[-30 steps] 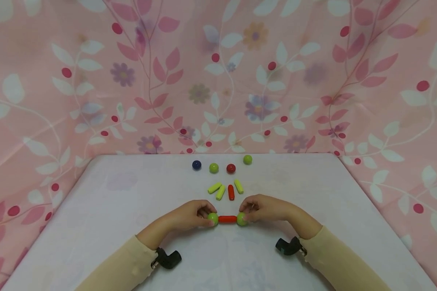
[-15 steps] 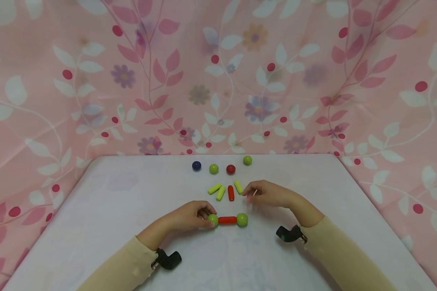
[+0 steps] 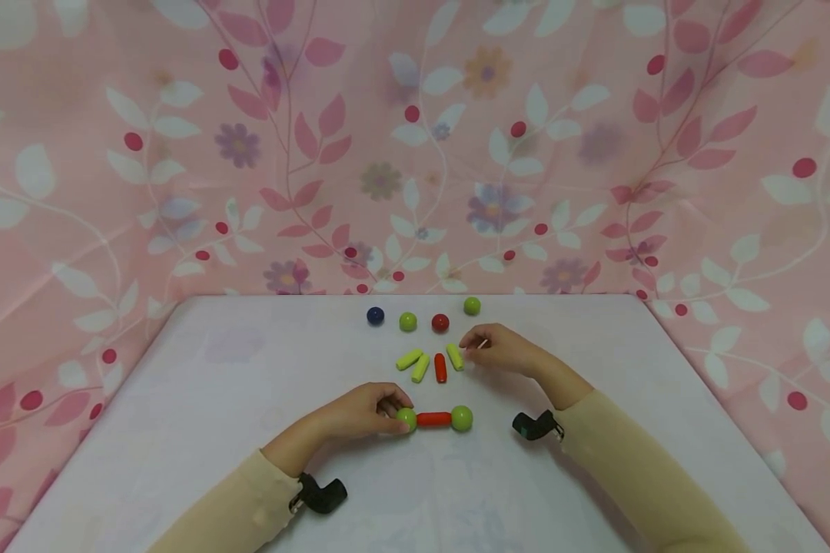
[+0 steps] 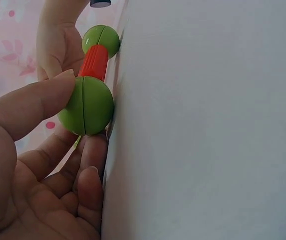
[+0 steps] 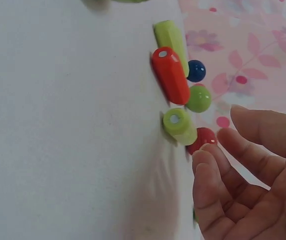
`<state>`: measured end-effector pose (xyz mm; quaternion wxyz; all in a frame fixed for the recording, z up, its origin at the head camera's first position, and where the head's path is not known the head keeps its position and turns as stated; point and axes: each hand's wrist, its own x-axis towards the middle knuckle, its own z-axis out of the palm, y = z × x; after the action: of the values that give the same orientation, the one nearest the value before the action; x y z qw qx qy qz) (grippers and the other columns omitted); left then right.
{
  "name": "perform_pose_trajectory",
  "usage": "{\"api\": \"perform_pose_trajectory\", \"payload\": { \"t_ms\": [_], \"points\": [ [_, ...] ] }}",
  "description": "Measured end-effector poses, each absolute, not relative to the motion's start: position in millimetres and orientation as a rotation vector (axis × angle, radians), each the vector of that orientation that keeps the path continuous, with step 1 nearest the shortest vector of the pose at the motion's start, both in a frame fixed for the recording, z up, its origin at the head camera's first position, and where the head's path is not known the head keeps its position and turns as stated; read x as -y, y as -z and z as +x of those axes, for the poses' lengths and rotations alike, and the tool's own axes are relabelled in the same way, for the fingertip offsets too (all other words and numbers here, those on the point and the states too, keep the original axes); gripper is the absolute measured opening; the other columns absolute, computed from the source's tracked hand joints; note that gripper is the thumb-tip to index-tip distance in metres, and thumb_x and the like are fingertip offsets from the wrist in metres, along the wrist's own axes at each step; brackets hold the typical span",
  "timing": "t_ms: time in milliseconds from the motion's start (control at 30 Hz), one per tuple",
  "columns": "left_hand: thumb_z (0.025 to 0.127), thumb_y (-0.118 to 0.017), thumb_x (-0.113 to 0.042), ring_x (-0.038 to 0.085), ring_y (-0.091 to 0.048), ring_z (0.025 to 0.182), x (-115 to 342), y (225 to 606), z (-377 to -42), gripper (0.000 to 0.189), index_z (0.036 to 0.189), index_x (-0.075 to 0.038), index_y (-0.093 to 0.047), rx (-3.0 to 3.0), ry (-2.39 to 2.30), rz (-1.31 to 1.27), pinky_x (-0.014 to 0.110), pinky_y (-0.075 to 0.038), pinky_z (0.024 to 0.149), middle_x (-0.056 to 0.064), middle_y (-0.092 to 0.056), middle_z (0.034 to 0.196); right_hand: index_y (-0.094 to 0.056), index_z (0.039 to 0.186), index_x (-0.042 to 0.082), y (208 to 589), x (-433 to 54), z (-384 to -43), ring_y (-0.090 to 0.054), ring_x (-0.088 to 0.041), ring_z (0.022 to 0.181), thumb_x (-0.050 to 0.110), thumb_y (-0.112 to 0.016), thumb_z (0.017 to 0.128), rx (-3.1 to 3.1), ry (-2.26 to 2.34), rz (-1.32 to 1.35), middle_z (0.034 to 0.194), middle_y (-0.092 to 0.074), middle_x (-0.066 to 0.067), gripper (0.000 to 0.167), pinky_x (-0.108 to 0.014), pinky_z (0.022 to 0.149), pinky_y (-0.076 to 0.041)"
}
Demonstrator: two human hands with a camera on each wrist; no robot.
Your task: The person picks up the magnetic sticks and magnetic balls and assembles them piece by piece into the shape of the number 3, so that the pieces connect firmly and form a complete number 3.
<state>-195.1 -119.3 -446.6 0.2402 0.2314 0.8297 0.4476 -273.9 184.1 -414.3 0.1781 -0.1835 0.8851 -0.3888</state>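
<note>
My left hand (image 3: 360, 411) pinches a glossy green ball (image 3: 407, 420) between thumb and fingers. From that ball a red stick (image 3: 433, 419) runs level to a second green ball (image 3: 462, 418), the three joined in a line on the table. My right hand (image 3: 503, 350) is over the table, fingers loosely bent and holding nothing. Its fingertips are right beside a yellow-green stick (image 3: 454, 356); in the right wrist view this stick (image 5: 180, 125) shows a grey disc in its end. Left of it lie a red stick (image 3: 440, 368) and two more yellow-green sticks (image 3: 420, 368).
Behind the sticks, near the far table edge, sit a dark blue ball (image 3: 376, 316), a green ball (image 3: 408, 322), a red ball (image 3: 440, 322) and another green ball (image 3: 472, 306). A pink floral curtain (image 3: 415, 153) hangs behind the white table (image 3: 249, 353).
My right hand has let go of the right green ball and moved away from me to the yellow-green stick. My left hand stays on the left green ball.
</note>
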Motion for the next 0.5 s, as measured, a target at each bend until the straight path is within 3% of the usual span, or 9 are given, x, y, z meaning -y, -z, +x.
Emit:
{"api": "perform_pose_trajectory", "payload": {
  "t_ms": [500],
  "points": [
    [0.089,-0.078,-0.024,0.016,-0.058,0.093,120,448,-194,0.029,0.114,-0.015,-0.066,-2.271,-1.225,0.641,0.027,-0.050,0.079,-0.003,-0.064,0.099,-0.064,0.122,0.000,430,-172,-294,-0.058,-0.019,0.084,0.015,-0.069,0.095,-2.459,1.173,-0.416,0.101,-0.062,-0.009,0.031,-0.030,0.074,-0.052]
  ]
}}
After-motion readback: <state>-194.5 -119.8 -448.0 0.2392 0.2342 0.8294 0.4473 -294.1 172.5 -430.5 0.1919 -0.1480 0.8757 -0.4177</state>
